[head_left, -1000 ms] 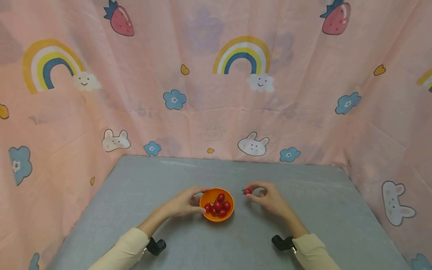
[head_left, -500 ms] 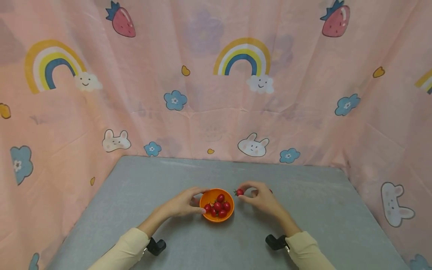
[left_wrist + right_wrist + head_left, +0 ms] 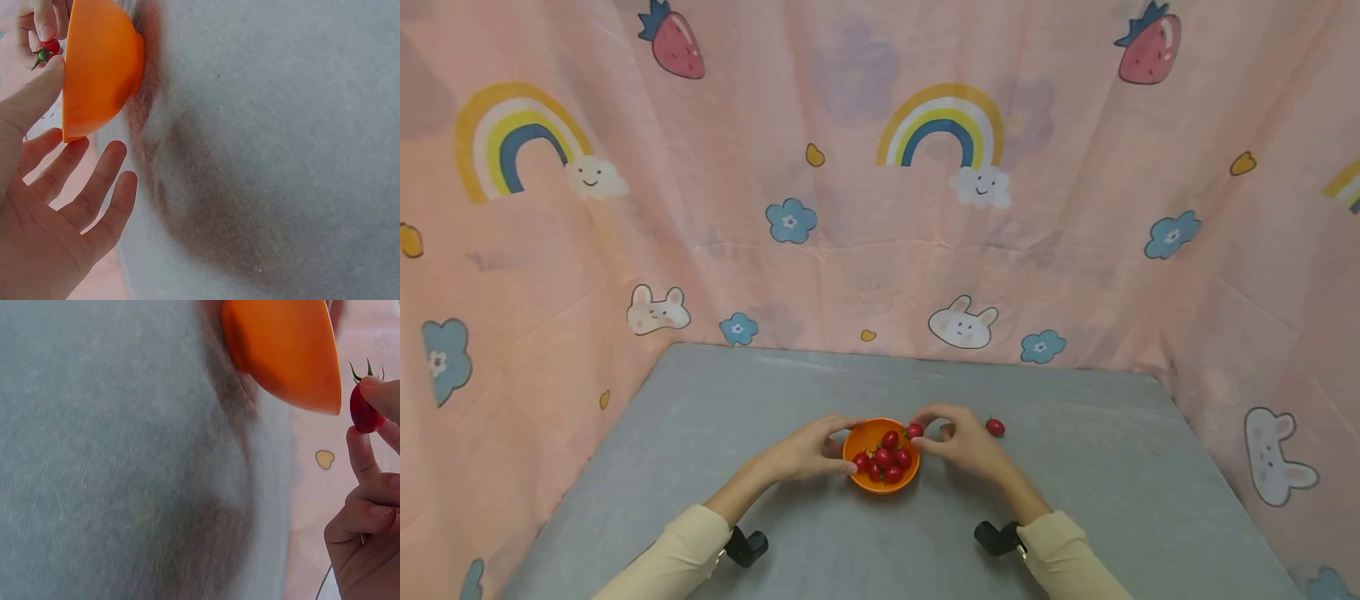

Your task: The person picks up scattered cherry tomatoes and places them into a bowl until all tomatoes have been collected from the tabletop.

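An orange bowl [image 3: 882, 488] stands on the grey table with several red cherry tomatoes [image 3: 883, 457] inside. My left hand [image 3: 808, 450] holds the bowl at its left side, thumb and fingertips on the rim; the other fingers spread loosely beneath in the left wrist view, beside the bowl's wall [image 3: 100, 69]. At the bowl's right rim, my right hand [image 3: 964, 439] pinches one cherry tomato [image 3: 364, 409] between thumb and fingertips. Its green stem points up past the thumb in the right wrist view. That tomato is held above rim height, apart from the bowl's side.
Another cherry tomato [image 3: 995, 427] lies on the table [image 3: 1075, 467] behind and right of my right hand. A pink printed curtain [image 3: 865, 275] hangs around the table's back and sides. Each wrist carries a black camera mount [image 3: 747, 548].
My right hand has moved left with the pinched cherry tomato, reaching the bowl's right rim. The loose tomato on the table has come into full view. My left hand stays on the bowl.
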Demonstrator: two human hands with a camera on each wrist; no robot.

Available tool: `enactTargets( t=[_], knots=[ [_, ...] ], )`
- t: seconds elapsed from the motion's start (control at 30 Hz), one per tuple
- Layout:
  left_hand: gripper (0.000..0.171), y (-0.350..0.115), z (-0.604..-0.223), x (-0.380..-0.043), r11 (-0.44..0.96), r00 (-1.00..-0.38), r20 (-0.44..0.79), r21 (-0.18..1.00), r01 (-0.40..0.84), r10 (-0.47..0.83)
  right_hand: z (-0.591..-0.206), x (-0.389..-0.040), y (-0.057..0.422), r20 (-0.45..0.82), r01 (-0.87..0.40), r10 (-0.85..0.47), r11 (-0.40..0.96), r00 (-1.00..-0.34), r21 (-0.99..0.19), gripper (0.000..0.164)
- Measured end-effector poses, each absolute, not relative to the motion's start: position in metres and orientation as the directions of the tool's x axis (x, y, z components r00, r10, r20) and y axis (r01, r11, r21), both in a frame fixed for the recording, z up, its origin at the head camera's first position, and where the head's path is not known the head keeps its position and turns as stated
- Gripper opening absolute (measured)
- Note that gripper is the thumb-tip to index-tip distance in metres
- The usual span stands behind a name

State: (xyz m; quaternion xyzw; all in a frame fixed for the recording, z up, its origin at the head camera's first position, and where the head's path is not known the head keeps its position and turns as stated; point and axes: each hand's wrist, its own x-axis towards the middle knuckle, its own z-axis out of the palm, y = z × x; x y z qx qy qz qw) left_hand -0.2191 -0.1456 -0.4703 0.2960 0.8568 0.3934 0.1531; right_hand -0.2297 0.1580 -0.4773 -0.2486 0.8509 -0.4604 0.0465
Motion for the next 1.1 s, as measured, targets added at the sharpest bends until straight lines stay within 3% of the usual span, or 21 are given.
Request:
enactTargets(
  t=[0.37,0.6,1.1],
  knots=[
    [0.068,-0.145,-0.470,-0.219,0.525,-0.783,-0.055,0.770,0.361,0.620,-0.478,-0.229,0.154,0.118,-0.359,-0.467,0.470,-0.876,-0.806,0.022],
    [0.068,-0.144,-0.470,-0.218,0.518,-0.779,-0.044,0.770,0.372,0.625,-0.484,-0.230,0.160,0.147,-0.364,-0.457,0.432,-0.877,-0.825,0.036],
    [0.066,-0.149,-0.472,-0.218,0.508,-0.784,-0.033,0.778,0.369,0.620,-0.494,-0.225,0.202,0.205,-0.377,-0.398,0.420,-0.894,-0.825,0.019]
  ],
)
